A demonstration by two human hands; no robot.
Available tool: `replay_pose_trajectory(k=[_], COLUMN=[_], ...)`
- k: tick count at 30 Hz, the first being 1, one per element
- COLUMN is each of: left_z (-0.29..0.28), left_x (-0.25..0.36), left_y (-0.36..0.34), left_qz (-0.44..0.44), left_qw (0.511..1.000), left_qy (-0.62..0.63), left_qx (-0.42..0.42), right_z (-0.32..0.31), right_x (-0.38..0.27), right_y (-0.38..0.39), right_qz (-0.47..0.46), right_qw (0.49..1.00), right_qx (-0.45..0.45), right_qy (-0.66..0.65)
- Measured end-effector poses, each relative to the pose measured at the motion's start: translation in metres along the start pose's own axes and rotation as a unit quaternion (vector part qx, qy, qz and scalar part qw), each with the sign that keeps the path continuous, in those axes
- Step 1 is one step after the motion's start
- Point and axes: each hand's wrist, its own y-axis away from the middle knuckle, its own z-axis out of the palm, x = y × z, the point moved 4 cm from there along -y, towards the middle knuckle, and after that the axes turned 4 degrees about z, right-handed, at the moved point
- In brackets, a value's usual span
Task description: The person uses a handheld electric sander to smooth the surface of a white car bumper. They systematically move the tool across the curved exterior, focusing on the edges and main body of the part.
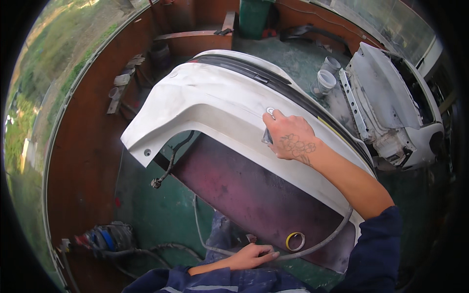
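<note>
A white car bumper point(195, 93) with a black trim strip lies across a support topped by a dark purple-stained panel point(229, 171). My right hand point(293, 134) is closed low over the bumper's upper face. A small dark, shiny edge shows below its fingers; the rest of what it holds is hidden. By its knuckles is a small round pale ring point(270, 111) on the white surface. Near my body, my left hand point(251, 256) is closed around a grey hose point(317, 248), which curves up toward my right forearm. A yellow tape roll point(295, 241) sits on the panel's near edge.
A cable with a connector point(156, 182) hangs beside the bumper's left end. A vacuum-like machine point(110, 237) with hoses stands on the green floor at lower left. White buckets point(325, 80) and a car body part point(395, 102) are at right; a green bin point(254, 19) stands behind.
</note>
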Motion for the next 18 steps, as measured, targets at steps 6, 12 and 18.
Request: replay_pose_trajectory(k=[6,12,18], left_z=[0.021,0.005,-0.025], left_x=[-0.013,-0.014,-0.020], left_y=[0.012,0.028,0.034], left_qz=[0.018,-0.023,0.025], left_qw=[0.999,0.993,0.961], left_qy=[-0.033,0.018,0.076], left_qx=[0.012,0.118,0.263], right_z=[0.002,-0.012,-0.025], right_x=[0.003,-0.049,-0.104], right_y=[0.019,-0.062,-0.157], right_qz=[0.009,-0.020,-0.075], right_qw=[0.999,0.999,0.994], right_qx=[0.042,0.020,0.030], right_qy=[-0.002,0.044,0.072])
